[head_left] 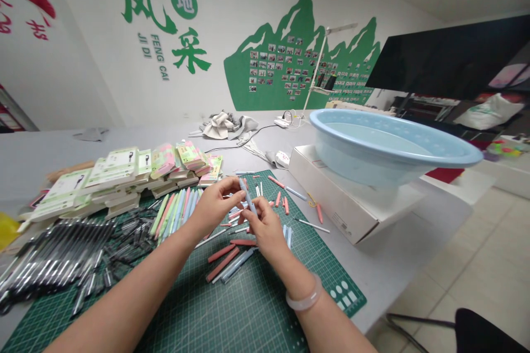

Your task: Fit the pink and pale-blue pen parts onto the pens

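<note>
A light blue pen [247,194] is held upright at a slant between my two hands, above the green cutting mat [232,309]. The fingertips of my left hand [219,203] pinch its upper part. Lower down, my right hand [267,225] closes its fingers round the same pen; a pale bangle circles that wrist. Below the hands lie red pen barrels [223,263] and blue pen barrels [239,266]. Beyond them are short red pieces [285,205] and thin white refills [313,225]. A row of pastel pens [177,210] rests left of my left hand.
Black pens [53,256] fill the mat's left side, with stacked pen boxes [111,168] behind. At right a large blue basin [372,171] sits on a white box [327,198]. Crumpled cloths [223,126] and a cable [244,143] lie at the back. A black chair [488,328] stands at lower right.
</note>
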{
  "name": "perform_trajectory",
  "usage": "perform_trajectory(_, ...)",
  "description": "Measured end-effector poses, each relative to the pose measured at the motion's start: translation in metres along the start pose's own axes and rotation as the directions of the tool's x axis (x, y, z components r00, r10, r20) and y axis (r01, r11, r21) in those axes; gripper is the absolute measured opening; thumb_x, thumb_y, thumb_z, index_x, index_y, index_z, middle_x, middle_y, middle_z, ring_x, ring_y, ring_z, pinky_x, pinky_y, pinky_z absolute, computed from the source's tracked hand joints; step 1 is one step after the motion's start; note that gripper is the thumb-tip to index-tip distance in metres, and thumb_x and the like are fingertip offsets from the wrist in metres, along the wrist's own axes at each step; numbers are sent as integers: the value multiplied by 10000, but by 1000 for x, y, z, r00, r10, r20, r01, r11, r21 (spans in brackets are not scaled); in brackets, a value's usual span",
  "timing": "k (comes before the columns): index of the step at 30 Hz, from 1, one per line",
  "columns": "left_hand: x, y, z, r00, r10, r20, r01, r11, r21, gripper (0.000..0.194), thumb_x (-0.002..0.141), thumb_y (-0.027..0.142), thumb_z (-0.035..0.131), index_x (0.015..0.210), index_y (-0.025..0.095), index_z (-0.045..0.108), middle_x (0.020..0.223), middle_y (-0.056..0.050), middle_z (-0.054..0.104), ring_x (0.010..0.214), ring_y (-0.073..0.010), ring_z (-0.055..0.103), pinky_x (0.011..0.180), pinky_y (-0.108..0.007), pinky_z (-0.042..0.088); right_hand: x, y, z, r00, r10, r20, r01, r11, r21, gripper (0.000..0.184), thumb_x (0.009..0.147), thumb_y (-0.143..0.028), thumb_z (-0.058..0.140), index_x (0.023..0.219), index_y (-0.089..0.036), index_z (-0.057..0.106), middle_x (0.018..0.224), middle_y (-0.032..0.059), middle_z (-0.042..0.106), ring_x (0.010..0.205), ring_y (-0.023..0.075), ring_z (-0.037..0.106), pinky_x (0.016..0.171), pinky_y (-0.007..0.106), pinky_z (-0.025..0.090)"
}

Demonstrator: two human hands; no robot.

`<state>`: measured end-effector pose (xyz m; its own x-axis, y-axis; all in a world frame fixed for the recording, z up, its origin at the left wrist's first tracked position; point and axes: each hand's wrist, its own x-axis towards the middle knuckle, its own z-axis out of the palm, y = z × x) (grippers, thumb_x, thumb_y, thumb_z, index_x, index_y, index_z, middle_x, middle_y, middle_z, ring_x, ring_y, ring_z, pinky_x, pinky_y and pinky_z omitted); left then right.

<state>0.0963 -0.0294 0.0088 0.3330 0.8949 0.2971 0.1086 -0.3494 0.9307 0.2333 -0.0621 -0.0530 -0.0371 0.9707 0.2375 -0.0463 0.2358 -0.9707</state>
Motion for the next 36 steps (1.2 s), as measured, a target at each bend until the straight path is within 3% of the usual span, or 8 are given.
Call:
perform_trajectory(4,-1,-1,-2,999,12,34,-12,1000,16,119,791,272,568,827,171,619,733,-12,614,702,-154,584,661,-250,457,-2,1,1,999,5,31,-4,1000,-30,126,836,-311,539,882,-203,585,692,-11,628,517,98,439,495,215,343)
perform_trajectory(12,-3,-2,-8,996,39,83,-37,999,-22,123,820,271,556,818,152,588,708,-2,591,677,-140,566,649,-251,449,0,0,2,978,54,200,-120,933,339,182,830,-332,573,925,-178,565,653,-13,624,399,48,280,412,204,196)
perform_trajectory(18,-3,-4,-11,994,35,101,-33,999,-20,123,825,267,555,803,148,578,697,1,580,654,-130,551,635,-245,435,-2,-2,2,942,80,327,-224,873,433,179,840,-333,572,904,-166,565,650,-1,611,393,27,229,404,194,154)
perform_trajectory(22,-5,-3,-9,993,24,119,-18,998,-54,118,828,266,553,813,149,568,702,6,575,631,-121,544,630,-243,434,-3,1,3,935,81,346,-239,863,445,177,844,-331,572,923,-173,557,672,6,620,392,21,226,405,184,176)
perform_trajectory(30,-3,1,-10,999,25,48,-21,996,-89,103,810,253,562,777,156,552,682,20,538,636,-111,506,607,-221,410,-1,-6,2,937,35,347,-198,873,447,203,885,-357,505,1027,-214,527,623,-27,588,381,36,197,405,200,139)
perform_trajectory(36,1,4,-14,998,26,54,-24,999,-34,79,802,235,571,820,158,570,726,12,549,664,-114,506,617,-227,415,-1,-5,2,943,31,332,-183,879,441,198,882,-388,497,968,-213,533,611,-32,571,391,42,202,413,202,154)
